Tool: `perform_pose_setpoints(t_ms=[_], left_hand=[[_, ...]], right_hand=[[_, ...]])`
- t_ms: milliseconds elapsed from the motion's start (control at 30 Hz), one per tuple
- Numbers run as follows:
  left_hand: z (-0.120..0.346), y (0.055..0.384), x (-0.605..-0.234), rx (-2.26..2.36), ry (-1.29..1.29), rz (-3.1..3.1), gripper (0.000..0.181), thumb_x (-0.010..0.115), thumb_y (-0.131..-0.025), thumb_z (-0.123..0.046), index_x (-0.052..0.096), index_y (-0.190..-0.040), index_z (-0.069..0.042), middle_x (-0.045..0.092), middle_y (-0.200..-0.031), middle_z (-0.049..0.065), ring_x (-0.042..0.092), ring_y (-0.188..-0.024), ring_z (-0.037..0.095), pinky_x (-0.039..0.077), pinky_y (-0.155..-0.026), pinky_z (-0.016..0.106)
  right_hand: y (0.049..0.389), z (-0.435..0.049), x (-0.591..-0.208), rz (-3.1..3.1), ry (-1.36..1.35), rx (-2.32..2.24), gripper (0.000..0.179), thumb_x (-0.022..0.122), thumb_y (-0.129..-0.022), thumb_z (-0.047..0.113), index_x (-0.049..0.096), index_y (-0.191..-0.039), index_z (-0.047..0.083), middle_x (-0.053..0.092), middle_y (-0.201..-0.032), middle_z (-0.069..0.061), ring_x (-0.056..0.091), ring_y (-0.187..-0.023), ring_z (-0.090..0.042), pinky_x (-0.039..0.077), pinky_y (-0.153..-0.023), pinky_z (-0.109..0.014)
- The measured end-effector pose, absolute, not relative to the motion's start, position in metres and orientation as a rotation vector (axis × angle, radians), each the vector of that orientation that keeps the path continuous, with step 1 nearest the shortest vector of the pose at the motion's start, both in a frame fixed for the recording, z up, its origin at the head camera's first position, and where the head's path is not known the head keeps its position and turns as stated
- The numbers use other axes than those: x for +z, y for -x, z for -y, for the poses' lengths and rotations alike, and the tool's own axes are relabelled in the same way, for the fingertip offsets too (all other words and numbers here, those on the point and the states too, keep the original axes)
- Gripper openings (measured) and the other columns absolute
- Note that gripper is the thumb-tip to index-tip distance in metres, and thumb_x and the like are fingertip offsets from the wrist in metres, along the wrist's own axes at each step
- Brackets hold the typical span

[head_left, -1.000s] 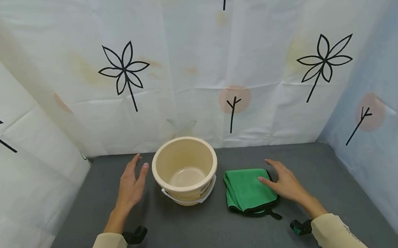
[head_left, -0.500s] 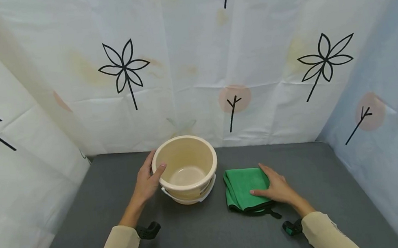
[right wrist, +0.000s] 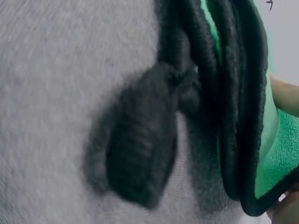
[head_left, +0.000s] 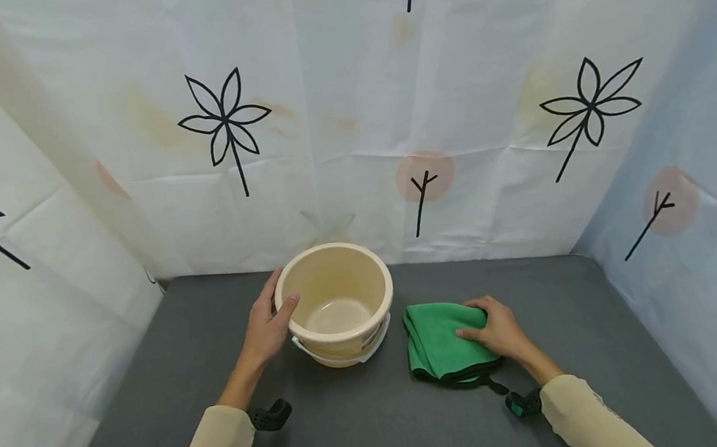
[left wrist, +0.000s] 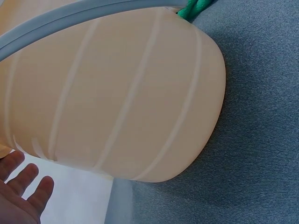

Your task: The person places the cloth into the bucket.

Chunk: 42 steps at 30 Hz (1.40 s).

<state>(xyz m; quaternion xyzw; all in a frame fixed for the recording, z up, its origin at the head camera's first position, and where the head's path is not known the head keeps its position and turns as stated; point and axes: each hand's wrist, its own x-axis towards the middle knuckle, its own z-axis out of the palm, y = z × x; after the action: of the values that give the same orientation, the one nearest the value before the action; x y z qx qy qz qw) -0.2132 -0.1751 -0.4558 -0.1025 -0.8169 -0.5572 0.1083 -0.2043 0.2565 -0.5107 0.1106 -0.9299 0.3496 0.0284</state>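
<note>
A cream plastic bucket [head_left: 334, 296] stands upright at the middle of the grey table, its opening facing up. My left hand [head_left: 267, 326] holds its left rim, thumb over the edge and fingers along the outside. The left wrist view shows spread fingertips [left wrist: 39, 193] close by the ribbed bucket wall [left wrist: 117, 93]. To the bucket's right lies a folded green cloth [head_left: 441, 339] with black edging. My right hand [head_left: 500, 329] grips its right edge, and the layers bulge slightly there. In the right wrist view, the cloth's black hems [right wrist: 254, 93] stand between thumb and fingers.
The bucket's pale handle [head_left: 348, 361] hangs down at its front. A black loop [head_left: 496, 386] trails from the cloth's front corner. The grey table [head_left: 369, 436] ends at a white printed fabric backdrop [head_left: 332, 108], which also rises on both sides.
My left hand has moved right onto the bucket's rim. The right hand has moved left onto the cloth, its fingers curling round the edge and bunching it slightly.
</note>
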Motion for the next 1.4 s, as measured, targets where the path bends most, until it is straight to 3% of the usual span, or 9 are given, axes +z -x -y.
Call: perform_pose_setpoints(t_ms=[200,500,633,800,967,1167,1267,1400], left_hand=[[0.173,0.212,-0.457,-1.676,0.321,2.379,0.066,0.058,-0.104,-0.016,0.026,-0.16,0.0,0.034,-0.159,0.025,0.048,-0.135,0.041,0.052,-0.094,0.033],[0.173,0.211,-0.457,-1.724,0.351,2.329,0.063,0.056,-0.105,-0.018,0.028,-0.159,-0.001,0.034,-0.158,0.026,0.049,-0.133,0.042,0.051,-0.084,0.017],[0.173,0.212,-0.459,-1.726,0.378,2.308,0.062,0.056,-0.106,-0.016,0.028,-0.159,0.0,0.035,-0.157,0.027,0.052,-0.129,0.044,0.054,-0.08,0.019],[0.173,0.213,-0.46,-1.69,0.377,2.316,0.062,0.056,-0.105,-0.014,0.029,-0.159,0.001,0.036,-0.157,0.027,0.05,-0.132,0.043,0.057,-0.085,0.032],[0.172,0.213,-0.46,-1.688,0.356,2.32,0.062,0.057,-0.105,-0.014,0.03,-0.158,0.001,0.036,-0.157,0.026,0.049,-0.134,0.042,0.053,-0.086,0.021],[0.173,0.213,-0.459,-1.716,0.352,2.31,0.061,0.057,-0.105,-0.014,0.031,-0.158,0.0,0.036,-0.158,0.025,0.049,-0.134,0.042,0.052,-0.087,0.023],[0.173,0.212,-0.459,-1.723,0.342,2.31,0.061,0.057,-0.105,-0.015,0.031,-0.158,0.001,0.036,-0.158,0.025,0.05,-0.133,0.041,0.052,-0.085,0.021],[0.173,0.213,-0.459,-1.74,0.345,2.302,0.062,0.057,-0.105,-0.013,0.029,-0.158,0.002,0.035,-0.157,0.027,0.05,-0.132,0.043,0.052,-0.085,0.021]], right_hand=[[0.201,-0.253,-0.511,2.75,-0.294,1.109,0.038,0.082,-0.086,0.008,0.07,-0.119,-0.003,0.066,-0.113,-0.021,0.064,-0.097,-0.039,0.054,-0.078,-0.051],[0.198,-0.252,-0.502,2.605,-0.279,1.168,0.031,0.084,-0.083,0.006,0.076,-0.112,0.003,0.072,-0.102,-0.014,0.068,-0.085,-0.028,0.057,-0.068,-0.035],[0.194,-0.249,-0.49,2.517,-0.339,1.214,0.029,0.085,-0.082,0.006,0.077,-0.11,0.006,0.072,-0.1,-0.01,0.068,-0.08,-0.02,0.056,-0.065,-0.03],[0.19,-0.243,-0.469,2.409,-0.451,1.263,0.03,0.083,-0.082,0.001,0.077,-0.11,0.004,0.072,-0.101,-0.012,0.068,-0.08,-0.013,0.056,-0.066,-0.025],[0.188,-0.233,-0.441,2.314,-0.528,1.279,0.032,0.08,-0.079,-0.011,0.074,-0.11,-0.004,0.07,-0.102,-0.018,0.066,-0.084,-0.006,0.053,-0.069,-0.017],[0.192,-0.227,-0.406,2.201,-0.583,1.334,0.034,0.076,-0.076,-0.022,0.072,-0.108,-0.011,0.068,-0.103,-0.027,0.064,-0.088,0.002,0.052,-0.071,-0.013],[0.195,-0.228,-0.39,2.159,-0.598,1.377,0.033,0.076,-0.078,-0.02,0.073,-0.109,-0.009,0.069,-0.103,-0.023,0.065,-0.087,0.001,0.053,-0.072,-0.015],[0.202,-0.229,-0.369,2.125,-0.596,1.432,0.032,0.076,-0.082,-0.015,0.074,-0.112,-0.005,0.07,-0.104,-0.008,0.068,-0.087,-0.005,0.054,-0.072,-0.017]])
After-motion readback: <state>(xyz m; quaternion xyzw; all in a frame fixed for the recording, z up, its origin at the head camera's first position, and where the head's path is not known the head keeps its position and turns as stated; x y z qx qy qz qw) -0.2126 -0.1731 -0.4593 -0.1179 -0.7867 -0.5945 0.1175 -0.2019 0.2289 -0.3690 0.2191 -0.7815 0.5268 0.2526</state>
